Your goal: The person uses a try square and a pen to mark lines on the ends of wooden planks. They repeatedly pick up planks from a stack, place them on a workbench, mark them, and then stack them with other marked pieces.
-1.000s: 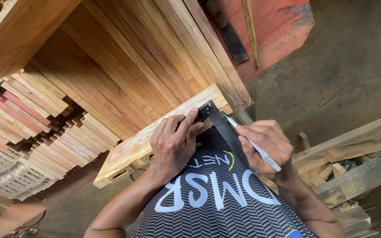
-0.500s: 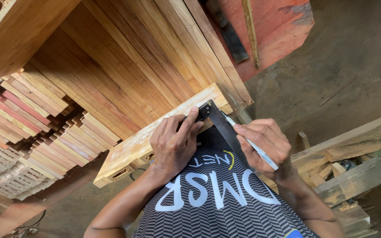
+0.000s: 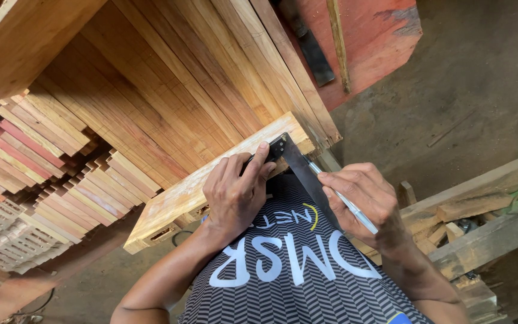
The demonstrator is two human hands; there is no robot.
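Observation:
A pale wooden plank [image 3: 223, 180] lies across in front of me, slanting from lower left to upper right. My left hand [image 3: 235, 192] presses a metal try square [image 3: 298, 168] against the plank's near edge, fingers over its black stock. My right hand [image 3: 364, 201] grips a white pen [image 3: 343, 201] whose tip meets the square's steel blade near the plank's right end. My patterned shirt [image 3: 289, 270] fills the bottom of the view.
Stacked wooden boards [image 3: 169, 90] rise behind the plank, and bundles of thin reddish slats [image 3: 49, 174] sit at the left. A red panel [image 3: 373, 36] leans at the top. Rough timber offcuts [image 3: 481, 204] lie at the right on the dirt floor [image 3: 469, 96].
The pen has slid slightly along the square's blade. Both hands keep almost the same position.

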